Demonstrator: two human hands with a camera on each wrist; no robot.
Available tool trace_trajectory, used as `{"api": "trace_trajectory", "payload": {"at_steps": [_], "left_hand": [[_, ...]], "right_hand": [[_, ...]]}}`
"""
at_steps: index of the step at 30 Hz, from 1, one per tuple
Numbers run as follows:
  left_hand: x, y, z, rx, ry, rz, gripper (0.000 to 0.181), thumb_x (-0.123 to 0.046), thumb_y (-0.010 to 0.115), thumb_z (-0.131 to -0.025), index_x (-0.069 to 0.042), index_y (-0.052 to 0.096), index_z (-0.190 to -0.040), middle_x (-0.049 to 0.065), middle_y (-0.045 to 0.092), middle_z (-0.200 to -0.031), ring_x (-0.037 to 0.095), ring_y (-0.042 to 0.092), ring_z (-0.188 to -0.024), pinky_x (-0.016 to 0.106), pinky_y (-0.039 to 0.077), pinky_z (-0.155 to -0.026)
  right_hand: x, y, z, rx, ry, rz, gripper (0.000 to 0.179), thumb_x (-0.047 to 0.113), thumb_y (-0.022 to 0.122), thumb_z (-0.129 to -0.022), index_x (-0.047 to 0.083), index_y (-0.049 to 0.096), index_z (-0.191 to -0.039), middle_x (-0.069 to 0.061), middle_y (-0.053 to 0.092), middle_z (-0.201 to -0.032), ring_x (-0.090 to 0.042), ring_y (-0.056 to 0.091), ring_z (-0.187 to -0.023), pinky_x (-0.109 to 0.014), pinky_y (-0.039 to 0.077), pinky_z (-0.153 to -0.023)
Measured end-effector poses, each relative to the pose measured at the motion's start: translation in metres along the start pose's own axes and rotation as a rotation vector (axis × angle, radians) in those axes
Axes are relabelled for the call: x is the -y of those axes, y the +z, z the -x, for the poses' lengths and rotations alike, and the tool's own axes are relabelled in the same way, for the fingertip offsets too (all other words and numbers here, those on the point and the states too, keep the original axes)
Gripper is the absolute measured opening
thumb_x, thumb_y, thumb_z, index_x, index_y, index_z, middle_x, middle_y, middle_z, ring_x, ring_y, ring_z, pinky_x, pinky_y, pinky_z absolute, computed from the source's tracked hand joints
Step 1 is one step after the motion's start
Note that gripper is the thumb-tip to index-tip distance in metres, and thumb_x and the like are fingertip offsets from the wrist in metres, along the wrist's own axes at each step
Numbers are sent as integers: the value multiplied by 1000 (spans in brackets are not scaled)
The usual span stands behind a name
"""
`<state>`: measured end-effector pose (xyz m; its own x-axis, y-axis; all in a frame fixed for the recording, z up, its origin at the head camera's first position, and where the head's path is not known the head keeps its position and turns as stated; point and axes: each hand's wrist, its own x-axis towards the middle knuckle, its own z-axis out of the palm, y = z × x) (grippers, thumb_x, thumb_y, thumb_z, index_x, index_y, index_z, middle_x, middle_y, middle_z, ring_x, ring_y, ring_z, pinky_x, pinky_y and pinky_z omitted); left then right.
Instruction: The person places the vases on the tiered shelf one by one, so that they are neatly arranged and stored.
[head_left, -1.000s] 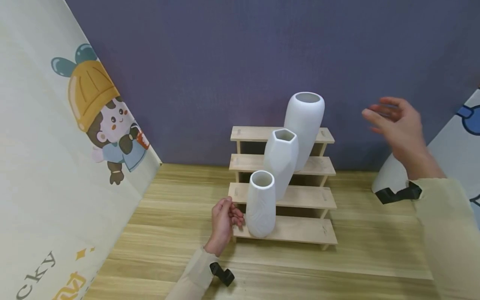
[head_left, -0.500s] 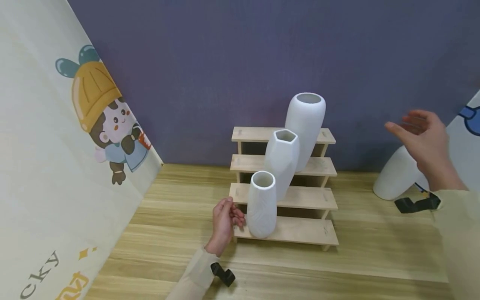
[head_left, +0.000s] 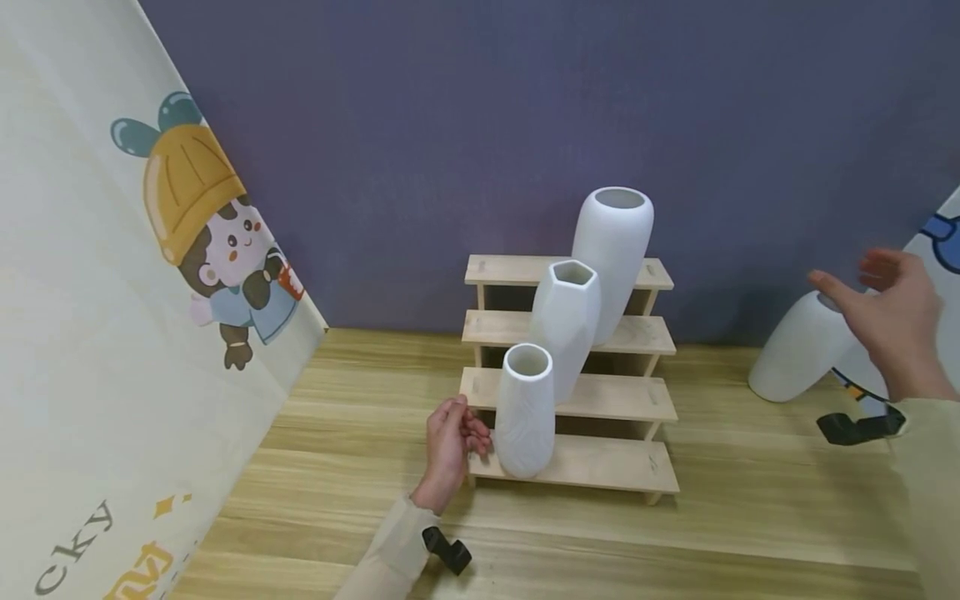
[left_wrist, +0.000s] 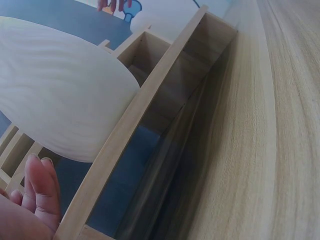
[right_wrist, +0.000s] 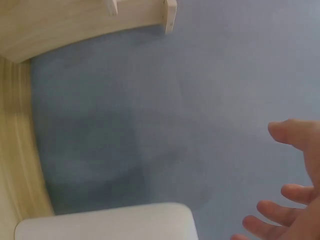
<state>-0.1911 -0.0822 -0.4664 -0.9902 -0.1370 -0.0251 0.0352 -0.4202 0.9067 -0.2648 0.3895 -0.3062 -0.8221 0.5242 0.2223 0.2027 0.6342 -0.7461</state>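
Observation:
In the head view, a small white vase [head_left: 525, 417] stands on the lowest tier of a stepped wooden stand [head_left: 607, 462]. Behind it, on higher tiers, are a faceted vase [head_left: 567, 321] with an angular mouth and a tall rounded vase [head_left: 613, 250]. My left hand [head_left: 447, 442] is at the stand's left end beside the small vase, fingers loosely bent; the left wrist view shows its fingers [left_wrist: 41, 187] pinching nothing. At the right, another white vase [head_left: 798, 346] stands on the wooden surface. My right hand [head_left: 892, 321], thumb and fingers spread, is by its mouth, partly covering it.
A dark blue wall [head_left: 390, 167] rises behind the stand. On the left is a pale panel [head_left: 75, 292] with a cartoon figure [head_left: 240, 267]; another printed panel [head_left: 947, 250] is on the right. Everything stands on a wood-grain surface [head_left: 352, 400].
My right hand has moved rightward and down, from beside the stand's upper tiers to the lone vase at the right, uncovering more of it. My left hand stays where it was.

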Motion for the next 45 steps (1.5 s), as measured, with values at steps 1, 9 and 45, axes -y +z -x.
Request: {"api": "trace_trajectory", "payload": {"at_steps": [1,9,45], "left_hand": [[0,0,0,1,1,-2,32,-19,43,-106,-9,45,-75,-3,61,-52,6,59,-44,17,45,-38],[-1,0,-1,-3,-8,9,32,-19,43,-105,-10,45,-74,-3,61,-52,7,59,-44,17,45,-38],[2,-1,-3,2,-31,2,33,-20,41,-106,-10,46,-75,-2,61,-53,7,59,-44,18,47,-38]], "right_hand": [[-2,-1,-1,0,4,10,78,49,52,-97,14,17,-158,-17,23,-166,-39,27,-152,-57,29,-124],[-22,-5,-3,35,45,32,84,50,52,-96,7,13,-158,-20,15,-167,-44,21,-153,-64,29,-121],[-78,34,-24,110,145,4,104,51,61,-89,3,0,-156,-36,19,-160,-52,30,-143,-68,36,-110]]}}
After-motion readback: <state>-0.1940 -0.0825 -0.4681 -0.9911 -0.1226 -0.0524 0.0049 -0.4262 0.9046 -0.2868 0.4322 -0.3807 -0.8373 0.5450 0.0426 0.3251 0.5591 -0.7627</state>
